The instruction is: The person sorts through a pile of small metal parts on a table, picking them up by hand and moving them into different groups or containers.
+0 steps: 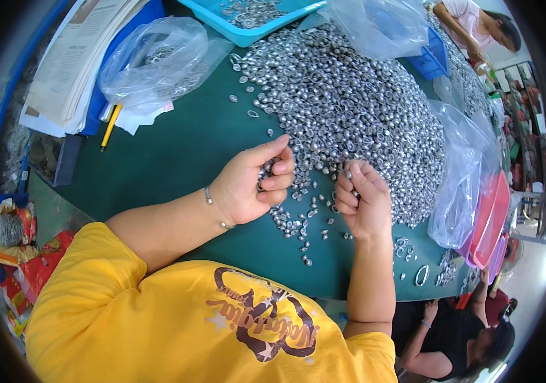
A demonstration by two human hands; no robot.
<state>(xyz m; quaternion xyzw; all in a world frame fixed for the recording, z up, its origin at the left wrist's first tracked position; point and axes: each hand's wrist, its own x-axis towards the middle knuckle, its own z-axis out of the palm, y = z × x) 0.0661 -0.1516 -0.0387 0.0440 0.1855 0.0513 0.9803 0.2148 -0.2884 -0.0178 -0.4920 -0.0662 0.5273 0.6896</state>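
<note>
A large heap of small silvery metal pieces [362,102], rounded and some ring-like, spreads over the green tabletop [177,159]. At the heap's near left edge, my left hand [247,182] is curled palm-up around several of these metal pieces [265,171]. My right hand [368,201] is closed at the near edge of the heap, with a small metal piece [349,173] showing between thumb and fingers. Loose pieces [291,225] lie scattered on the table between and below my hands. What else sits inside my right fist is hidden by its fingers.
A turquoise tray [241,32] of pieces stands at the back, beside a clear plastic bag [158,60], papers [75,64] and a yellow pen [111,127]. Right of the heap lie another plastic bag [458,185] and a pink-red tray [493,217]. Two other people sit at the right.
</note>
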